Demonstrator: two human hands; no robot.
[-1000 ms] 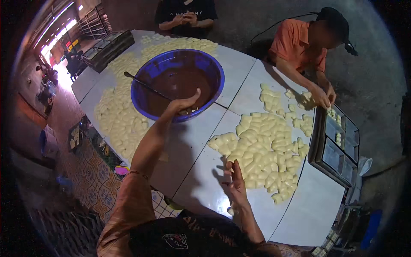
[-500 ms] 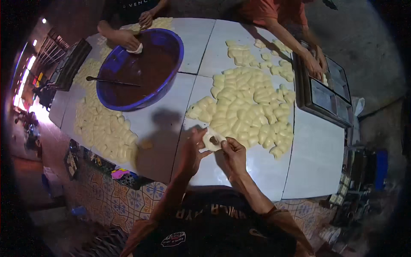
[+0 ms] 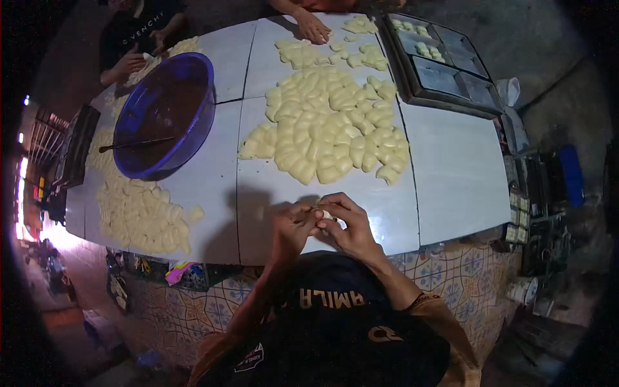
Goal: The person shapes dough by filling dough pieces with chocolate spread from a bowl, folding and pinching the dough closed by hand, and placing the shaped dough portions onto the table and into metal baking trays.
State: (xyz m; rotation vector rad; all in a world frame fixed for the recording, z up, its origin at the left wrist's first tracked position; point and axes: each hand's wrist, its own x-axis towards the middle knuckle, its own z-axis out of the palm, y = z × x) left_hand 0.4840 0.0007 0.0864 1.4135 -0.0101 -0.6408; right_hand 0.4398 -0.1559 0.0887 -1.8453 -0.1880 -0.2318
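Note:
Close to my body, over the near part of the table, both hands meet around a small piece of pale dough (image 3: 327,215). My left hand (image 3: 291,227) pinches it from one side. The fingers of my right hand (image 3: 351,226) curl over the other side, so only a bit of the dough shows. Just beyond lies a wide patch of pale, rounded dough pieces (image 3: 316,129), pressed against one another. To the left stands a blue basin (image 3: 210,97) holding brown filling (image 3: 169,113), with a dark long-handled utensil (image 3: 137,144) across it.
More dough pieces (image 3: 138,216) cover the table's left side. Black trays (image 3: 412,90) with metal compartments, some holding dough balls, sit at the far right. One co-worker's hands (image 3: 132,63) hold dough behind the basin; another's hand (image 3: 314,29) reaches over dough at the far edge.
The dough was spread flat with brown filling on it; now my fingers have gathered it closed. The far co-worker's hand has moved from the trays to the dough. My view has shifted.

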